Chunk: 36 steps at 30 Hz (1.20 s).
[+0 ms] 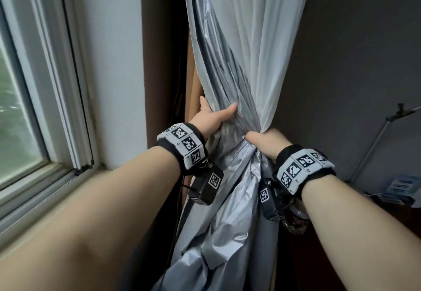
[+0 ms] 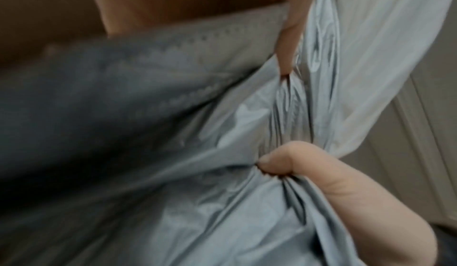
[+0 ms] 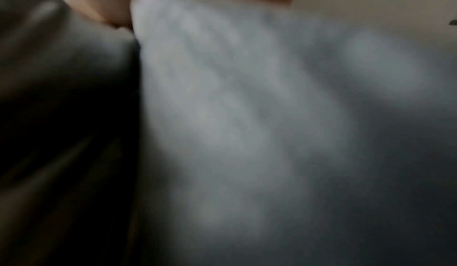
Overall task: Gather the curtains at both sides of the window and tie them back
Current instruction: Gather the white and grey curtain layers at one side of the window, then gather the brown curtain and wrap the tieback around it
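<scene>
A pale grey curtain (image 1: 246, 51) with a shiny silver lining hangs right of the window, drawn into a bunch at waist height. My left hand (image 1: 216, 114) holds its left edge, thumb across the front folds, fingers hidden behind the cloth. Just below and to the right, my right hand (image 1: 264, 142) grips the narrow bunched part in a fist. In the left wrist view the silver lining (image 2: 197, 192) fills the frame, with the right thumb (image 2: 279, 160) pressed into the gathered folds. The right wrist view shows only blurred grey cloth (image 3: 235, 104). No tie-back shows.
The window (image 1: 22, 108) and its sill (image 1: 57, 188) lie on the left, with a white wall strip and a brown wooden upright (image 1: 193, 85) behind the curtain. A dark wall stands on the right, with a thin metal stand (image 1: 376, 144) and a blue box (image 1: 401, 188).
</scene>
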### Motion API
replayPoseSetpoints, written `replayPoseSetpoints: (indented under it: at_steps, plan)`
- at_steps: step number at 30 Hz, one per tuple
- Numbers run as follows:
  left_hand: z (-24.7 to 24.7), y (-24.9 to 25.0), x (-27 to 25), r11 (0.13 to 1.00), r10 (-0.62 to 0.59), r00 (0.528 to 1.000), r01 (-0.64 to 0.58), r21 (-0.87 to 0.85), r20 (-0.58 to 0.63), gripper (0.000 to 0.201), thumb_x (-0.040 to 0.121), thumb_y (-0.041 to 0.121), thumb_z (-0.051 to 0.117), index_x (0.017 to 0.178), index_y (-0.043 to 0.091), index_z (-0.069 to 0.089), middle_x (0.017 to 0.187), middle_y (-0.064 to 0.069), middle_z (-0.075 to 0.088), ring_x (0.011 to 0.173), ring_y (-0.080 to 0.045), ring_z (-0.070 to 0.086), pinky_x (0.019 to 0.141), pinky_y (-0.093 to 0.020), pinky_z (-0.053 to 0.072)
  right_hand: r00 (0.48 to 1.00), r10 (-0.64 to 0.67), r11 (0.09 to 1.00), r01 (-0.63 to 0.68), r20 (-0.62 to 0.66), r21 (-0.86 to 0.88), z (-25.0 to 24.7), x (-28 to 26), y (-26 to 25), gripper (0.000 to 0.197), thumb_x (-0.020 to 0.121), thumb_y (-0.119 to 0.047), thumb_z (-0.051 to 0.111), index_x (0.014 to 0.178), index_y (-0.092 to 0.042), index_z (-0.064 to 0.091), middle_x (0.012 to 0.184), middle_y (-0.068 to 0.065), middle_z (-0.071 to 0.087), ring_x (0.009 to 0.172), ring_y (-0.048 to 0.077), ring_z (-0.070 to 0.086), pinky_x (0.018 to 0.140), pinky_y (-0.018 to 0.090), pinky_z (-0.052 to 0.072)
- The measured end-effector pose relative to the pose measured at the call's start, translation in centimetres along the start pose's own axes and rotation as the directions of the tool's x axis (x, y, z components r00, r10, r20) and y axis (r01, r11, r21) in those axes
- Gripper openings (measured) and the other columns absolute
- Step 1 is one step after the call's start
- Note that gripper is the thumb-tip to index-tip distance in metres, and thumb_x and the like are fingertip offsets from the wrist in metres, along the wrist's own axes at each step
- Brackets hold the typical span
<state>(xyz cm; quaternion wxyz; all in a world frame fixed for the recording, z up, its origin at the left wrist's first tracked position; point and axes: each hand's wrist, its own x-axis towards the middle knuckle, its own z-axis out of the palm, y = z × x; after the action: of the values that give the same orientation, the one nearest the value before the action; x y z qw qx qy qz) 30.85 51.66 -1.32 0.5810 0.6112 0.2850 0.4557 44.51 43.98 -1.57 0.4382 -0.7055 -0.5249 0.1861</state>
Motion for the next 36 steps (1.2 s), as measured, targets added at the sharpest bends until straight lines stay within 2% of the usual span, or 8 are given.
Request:
replayPoseSetpoints:
  at_steps: [3, 8, 10, 14, 18, 28, 32, 36]
  plan:
    - [0.6, 0.3, -0.4, 0.999, -0.009, 0.998, 0.007, 0.038, 0.067, 0.04, 0.085, 0.033, 0.064, 0.117, 0.01, 0.055, 0.115, -0.007, 0.064, 0.103, -0.024, 0.064, 0.097, -0.039, 0.049, 1.0, -0.028, 1.0, 0.028, 0.007, -0.004, 0.0, -0.6, 0.4, 0.024, 0.087, -0.014, 0.055, 0.109, -0.006, 0.063, 0.097, 0.004, 0.059, 0.097, 0.015, 0.056, 0.079, 0.019, 0.037]
    - [1.7, 1.2, -3.0, 0.998, 0.035, 0.967, -0.045, 0.032, 0.252, 0.044, 0.084, 0.026, 0.065, 0.123, 0.018, 0.046, 0.12, 0.002, 0.061, 0.107, -0.011, 0.061, 0.092, -0.021, 0.05, 0.991, -0.122, 0.992, 0.119, -0.054, -0.043, 1.3, -0.6, 0.7, 0.052, 0.085, -0.011, 0.055, 0.135, -0.006, 0.04, 0.131, 0.011, 0.051, 0.125, 0.023, 0.047, 0.087, 0.014, 0.034]
    - [1.6, 1.5, -3.2, 1.0, 0.02, 0.961, -0.024, 0.011, 0.276, 0.082, 0.067, 0.032, 0.076, 0.136, 0.018, 0.035, 0.128, 0.001, 0.058, 0.113, -0.011, 0.059, 0.093, -0.022, 0.05, 0.979, -0.187, 0.982, 0.184, -0.075, -0.045, 2.7, -0.9, 0.8, 0.07, 0.081, -0.013, 0.056, 0.143, -0.007, 0.023, 0.144, 0.012, 0.037, 0.135, 0.026, 0.035, 0.102, 0.021, 0.03]
    - [0.8, 1.9, -2.9, 0.994, -0.017, 0.999, 0.012, 0.108, 0.049, 0.133, 0.029, 0.057, 0.089, 0.141, 0.023, 0.027, 0.131, 0.004, 0.055, 0.116, -0.014, 0.057, 0.101, -0.034, 0.045, 0.942, -0.325, 0.922, 0.335, 0.082, -0.193, 5.7, -2.3, 0.5, 0.086, 0.082, -0.021, 0.058, 0.148, -0.014, 0.003, 0.151, 0.007, 0.02, 0.142, 0.023, 0.02, 0.114, 0.029, 0.02]
    - [-0.9, 1.8, -3.6, 0.963, -0.043, 0.985, 0.085, 0.254, -0.169, 0.137, 0.02, 0.062, 0.088, 0.139, 0.025, 0.032, 0.126, 0.002, 0.058, 0.109, -0.018, 0.061, 0.094, -0.037, 0.051, 0.87, -0.356, 0.85, 0.453, 0.342, -0.269, 6.8, -3.4, 0.7, 0.092, 0.087, -0.037, 0.056, 0.148, -0.01, -0.006, 0.155, 0.009, 0.003, 0.145, 0.025, 0.007, 0.119, 0.037, 0.014]
    - [-1.7, 3.2, -7.3, 0.868, 0.178, 0.774, 0.168, 0.468, -0.608, 0.044, 0.076, 0.01, 0.069, 0.118, 0.003, 0.056, 0.1, -0.013, 0.057, 0.088, -0.019, 0.051, 0.074, -0.031, 0.043, 0.508, -0.699, 0.55, 0.832, 0.504, -0.076, 3.3, -2.5, 2.2, 0.058, 0.086, -0.046, 0.053, 0.136, -0.018, 0.045, 0.137, 0.007, 0.042, 0.131, 0.022, 0.033, 0.111, 0.026, 0.023]
    - [-2.0, 3.5, -8.4, 0.862, 0.211, 0.693, 0.201, 0.466, -0.689, 0.054, 0.073, 0.013, 0.071, 0.123, 0.005, 0.053, 0.11, -0.013, 0.059, 0.094, -0.022, 0.055, 0.08, -0.032, 0.047, 0.739, -0.666, 0.745, 0.651, -0.105, -0.141, 1.0, 0.3, 5.1, 0.057, 0.078, -0.049, 0.058, 0.13, -0.026, 0.049, 0.129, 0.004, 0.043, 0.118, 0.023, 0.043, 0.105, 0.04, 0.037]
    - [-1.5, 2.9, -9.7, 0.877, 0.22, 0.655, 0.193, 0.441, -0.723, 0.079, 0.053, 0.027, 0.076, 0.127, 0.012, 0.052, 0.118, -0.009, 0.061, 0.105, -0.025, 0.059, 0.095, -0.04, 0.048, 0.932, -0.36, 0.915, 0.361, -0.038, 0.179, 1.3, 1.1, 5.8, 0.065, 0.077, -0.029, 0.071, 0.13, -0.025, 0.034, 0.123, 0.0, 0.042, 0.103, 0.022, 0.055, 0.093, 0.039, 0.048]
